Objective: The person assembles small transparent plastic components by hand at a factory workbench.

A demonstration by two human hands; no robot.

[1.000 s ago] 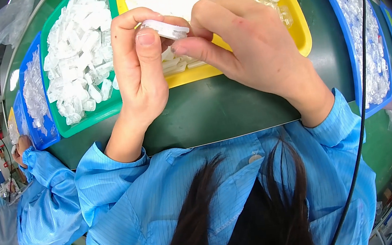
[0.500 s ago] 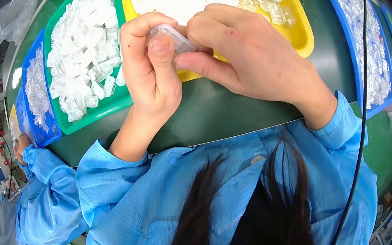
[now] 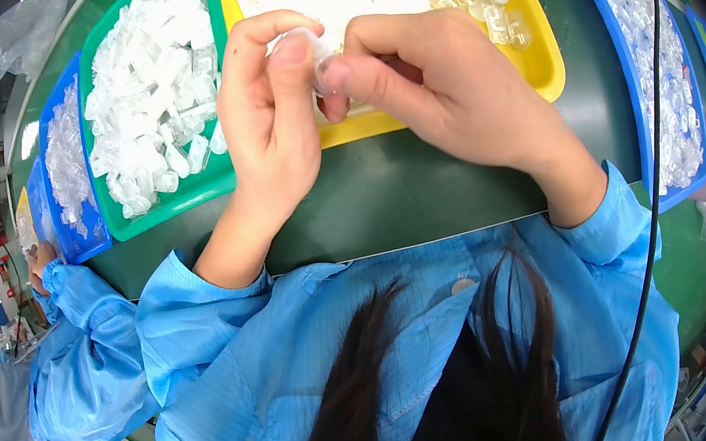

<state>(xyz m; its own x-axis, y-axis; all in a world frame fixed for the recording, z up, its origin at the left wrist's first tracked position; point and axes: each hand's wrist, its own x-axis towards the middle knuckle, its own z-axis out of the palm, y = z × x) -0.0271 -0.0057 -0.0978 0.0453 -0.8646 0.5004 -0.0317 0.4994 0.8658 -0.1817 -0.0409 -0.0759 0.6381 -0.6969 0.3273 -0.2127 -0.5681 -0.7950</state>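
Clear part (image 3: 322,51) over the yellow tray (image 3: 550,61), in from the surface's (image 3: 420,189) near edge
My left hand (image 3: 274,128) pinches it between thumb and bent forefinger; my right hand (image 3: 465,90) is curled, thumb against it, though I can't tell whether it grips.

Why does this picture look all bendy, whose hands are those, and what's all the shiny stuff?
No robot here! A wide camera worn on the person's head looks down, so edges bend. The left hand and right hand are that person's own, bare, holding a small clear plastic piece between them; fingers hide most of it. On the dark green tabletop sit a green tray and a yellow tray, heaped with clear and whitish plastic parts. Blue trays of clear parts stand on both sides.
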